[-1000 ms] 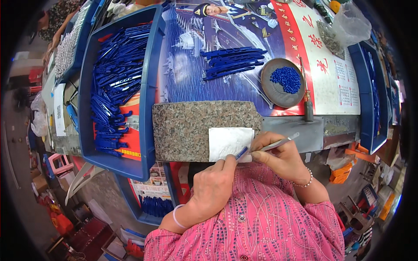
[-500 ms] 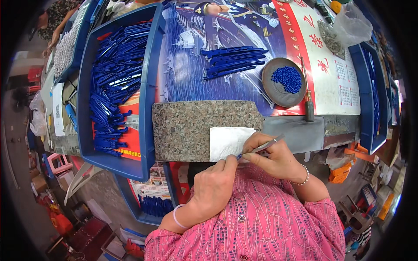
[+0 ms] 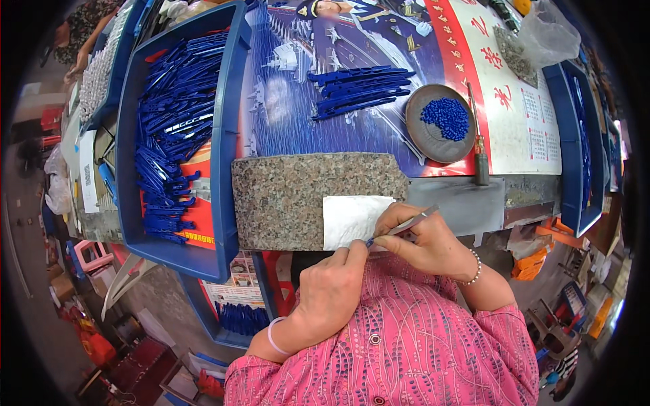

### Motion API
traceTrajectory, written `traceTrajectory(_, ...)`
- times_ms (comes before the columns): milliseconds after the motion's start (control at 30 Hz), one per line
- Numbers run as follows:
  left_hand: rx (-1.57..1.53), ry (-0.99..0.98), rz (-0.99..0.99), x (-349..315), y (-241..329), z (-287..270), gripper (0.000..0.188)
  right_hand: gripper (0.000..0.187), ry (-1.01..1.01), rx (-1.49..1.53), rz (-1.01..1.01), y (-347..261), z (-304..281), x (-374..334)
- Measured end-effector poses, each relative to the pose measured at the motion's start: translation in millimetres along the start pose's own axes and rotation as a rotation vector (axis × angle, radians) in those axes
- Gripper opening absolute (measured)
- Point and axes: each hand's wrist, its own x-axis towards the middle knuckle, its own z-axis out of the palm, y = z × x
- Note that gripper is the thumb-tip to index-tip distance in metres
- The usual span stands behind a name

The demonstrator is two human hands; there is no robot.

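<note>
This is a small assembly workshop, the kind where small plastic parts are put together by hand. The counter point(image 3: 474, 203) is covered with an old printed poster and carries a granite slab point(image 3: 291, 196) as a work surface. A big blue tray point(image 3: 227, 135) is heaped with blue plastic pieces point(image 3: 169, 135), more of them lie in a loose bundle point(image 3: 359, 88), and a round dish point(image 3: 433, 135) holds tiny blue caps point(image 3: 445, 118). Further trays and crates crowd the edges and the floor below.
</note>
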Motion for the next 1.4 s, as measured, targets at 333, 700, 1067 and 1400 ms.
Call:
traceTrajectory(333,0.011,0.006,-0.010,-1.1,1.3,0.3,0.008,0.011,-0.053,-0.218,-0.211,-8.0,4.6,-2.2)
traceTrajectory(700,-0.050,0.143,-0.017,-7.5,-3.2,9.6,0.014,0.022,0.593,-0.257,0.157,-24.4,-78.4,-22.5)
traceTrajectory(1067,-0.118,0.208,-0.029,-10.7,-6.1,6.7,0.011,0.036,0.710,-1.071,0.109,30.9,-145.7,-35.5)
traceTrajectory(1400,-1.349,-0.142,-0.341,-45.5,-24.7,22.5,0.016,0.043,0.597,-0.982,0.394,11.2,-105.2,6.6)
